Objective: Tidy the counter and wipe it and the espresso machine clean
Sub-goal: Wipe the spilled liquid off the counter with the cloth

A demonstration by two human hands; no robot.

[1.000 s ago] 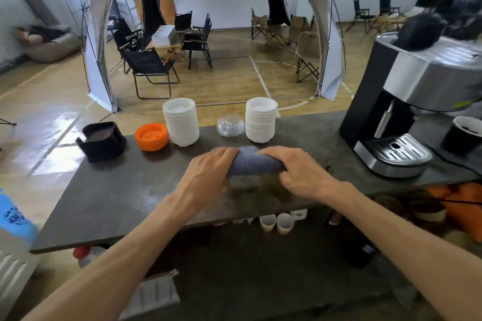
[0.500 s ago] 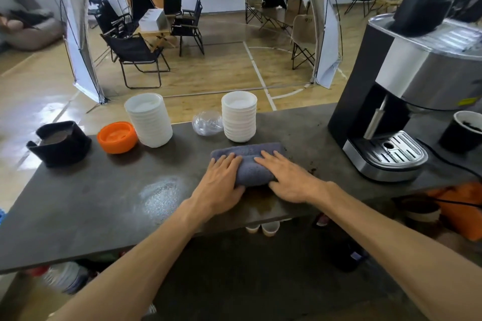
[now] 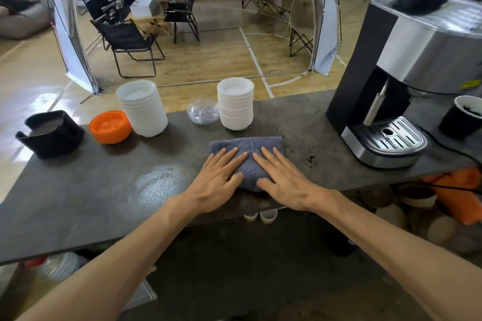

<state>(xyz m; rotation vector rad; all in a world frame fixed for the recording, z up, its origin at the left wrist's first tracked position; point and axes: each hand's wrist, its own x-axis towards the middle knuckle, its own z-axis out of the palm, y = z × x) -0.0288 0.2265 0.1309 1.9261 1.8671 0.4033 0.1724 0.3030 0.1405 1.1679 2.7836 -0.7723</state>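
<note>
A folded grey-blue cloth [image 3: 247, 146] lies flat on the dark grey counter [image 3: 78, 190], near its middle. My left hand [image 3: 216, 180] and my right hand [image 3: 281, 180] both rest palm-down on the cloth's near half, fingers spread and nearly touching. Dark coffee grounds [image 3: 310, 159] are scattered on the counter just right of the cloth. The espresso machine [image 3: 407, 81], black and steel, stands at the right with its drip tray [image 3: 391, 135] facing me. A pale wet smear [image 3: 159, 177] marks the counter left of my hands.
Along the far edge stand two stacks of white bowls [image 3: 142, 109] [image 3: 236, 104], a clear plastic lid [image 3: 203, 111], an orange bowl [image 3: 109, 126] and a black knock box [image 3: 49, 133]. A black paper cup [image 3: 461, 117] sits right of the machine. Cups and containers fill the shelf below.
Both hands went from gripping the rolled cloth to pressing it flat with spread fingers. The cloth is now spread wider on the counter, and my view has moved closer and lower.
</note>
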